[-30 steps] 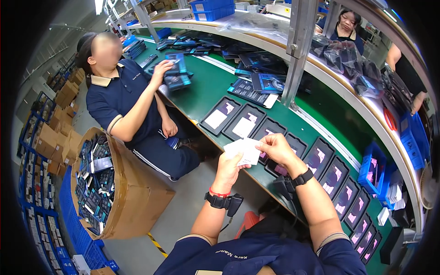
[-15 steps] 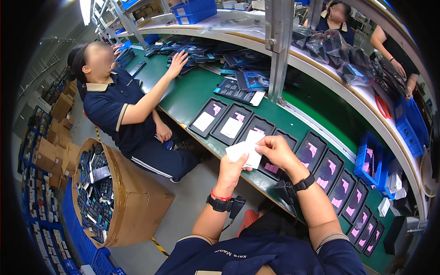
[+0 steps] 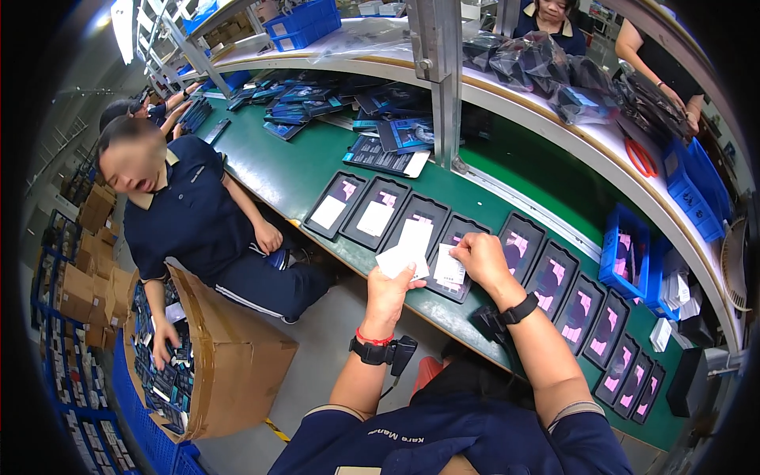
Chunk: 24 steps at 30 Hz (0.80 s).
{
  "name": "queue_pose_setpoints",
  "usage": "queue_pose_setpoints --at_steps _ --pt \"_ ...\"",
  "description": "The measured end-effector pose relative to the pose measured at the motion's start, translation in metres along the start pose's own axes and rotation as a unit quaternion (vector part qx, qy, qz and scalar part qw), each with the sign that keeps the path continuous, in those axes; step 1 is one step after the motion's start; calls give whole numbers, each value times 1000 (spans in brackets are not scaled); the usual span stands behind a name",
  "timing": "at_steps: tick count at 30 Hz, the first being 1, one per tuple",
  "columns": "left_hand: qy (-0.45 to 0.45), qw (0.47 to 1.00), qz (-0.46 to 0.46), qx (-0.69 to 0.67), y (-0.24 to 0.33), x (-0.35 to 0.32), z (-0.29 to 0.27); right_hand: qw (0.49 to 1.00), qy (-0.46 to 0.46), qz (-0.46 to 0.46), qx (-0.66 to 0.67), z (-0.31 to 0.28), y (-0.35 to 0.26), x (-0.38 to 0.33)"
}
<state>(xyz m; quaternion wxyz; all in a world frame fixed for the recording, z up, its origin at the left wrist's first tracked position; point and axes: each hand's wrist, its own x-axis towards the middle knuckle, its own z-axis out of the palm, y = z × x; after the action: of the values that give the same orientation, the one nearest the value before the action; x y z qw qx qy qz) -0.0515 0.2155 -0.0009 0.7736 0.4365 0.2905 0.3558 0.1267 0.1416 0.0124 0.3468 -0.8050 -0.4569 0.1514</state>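
My left hand (image 3: 385,296) grips a fanned bunch of white leaflets (image 3: 413,240) near the front edge of the green table. To its right, my right hand (image 3: 483,257) pinches a single white leaflet (image 3: 450,269) over a black tray (image 3: 445,292). This tray belongs to a row of black trays running along the table. White leaflets (image 3: 328,213) lie in the two leftmost trays. Farther right, the trays show dark contents with pink pieces (image 3: 547,283). My right fingertips partly cover the single leaflet.
Blue-black flat boxes (image 3: 305,103) are heaped at the table's far left. A metal post (image 3: 445,87) rises behind the trays. Blue bins (image 3: 623,253) stand at the right. On the left, a seated co-worker (image 3: 190,190) reaches into a large carton (image 3: 237,364); another person sits beyond.
My hands have moved apart; my right hand now holds one leaflet away from the bunch, above a tray. The co-worker has turned from the table and lowered a hand into the carton.
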Motion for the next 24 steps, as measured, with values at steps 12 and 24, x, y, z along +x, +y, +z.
queue_pose_setpoints --at_steps 12,24 --pt "-99 994 -45 23 -25 -2 48 974 61 58 208 -35 32 -27" --pt "-167 979 -96 63 -43 -16 104 956 45 89 277 -67 36 -66"
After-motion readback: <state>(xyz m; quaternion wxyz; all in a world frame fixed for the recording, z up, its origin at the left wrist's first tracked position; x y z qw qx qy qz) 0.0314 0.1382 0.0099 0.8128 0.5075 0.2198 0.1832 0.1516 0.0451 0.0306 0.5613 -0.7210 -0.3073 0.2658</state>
